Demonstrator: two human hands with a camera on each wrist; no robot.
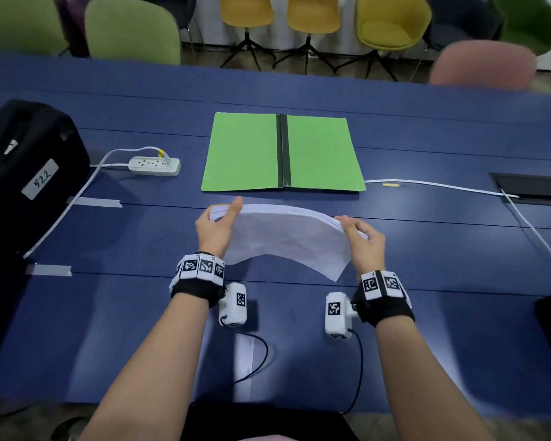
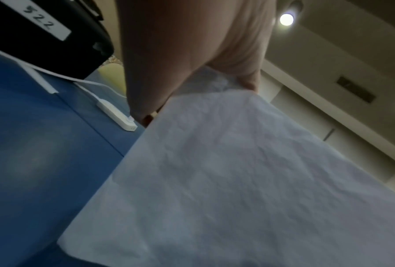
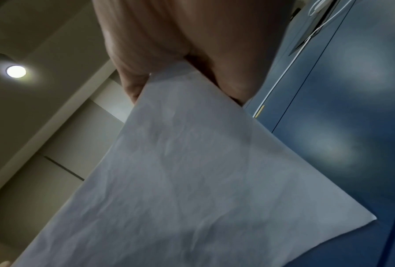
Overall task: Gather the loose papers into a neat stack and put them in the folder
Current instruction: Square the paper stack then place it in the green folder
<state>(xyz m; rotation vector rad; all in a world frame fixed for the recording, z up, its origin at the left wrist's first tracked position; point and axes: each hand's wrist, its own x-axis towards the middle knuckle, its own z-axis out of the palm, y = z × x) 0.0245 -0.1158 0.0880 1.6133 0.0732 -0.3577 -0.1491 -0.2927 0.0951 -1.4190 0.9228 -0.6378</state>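
A stack of white papers [image 1: 283, 237] hangs above the blue table [image 1: 427, 249], bowed upward in the middle, between both hands. My left hand [image 1: 218, 224] pinches its left end, thumb on top. My right hand [image 1: 361, 237] grips its right end. Beyond the papers a green folder [image 1: 318, 151] lies open and flat, a black spine down its middle. In the left wrist view the papers [image 2: 226, 180] fill the lower right under my left hand [image 2: 191, 54]. In the right wrist view the papers [image 3: 180, 180] spread out below my right hand [image 3: 191, 45].
A white power strip [image 1: 155, 166] with a cable lies left of the folder. A black case [image 1: 23, 160] labelled 522 stands at the left edge. A white cable [image 1: 442, 186] runs right to a table hatch [image 1: 535, 189]. Chairs [image 1: 134, 30] line the far side.
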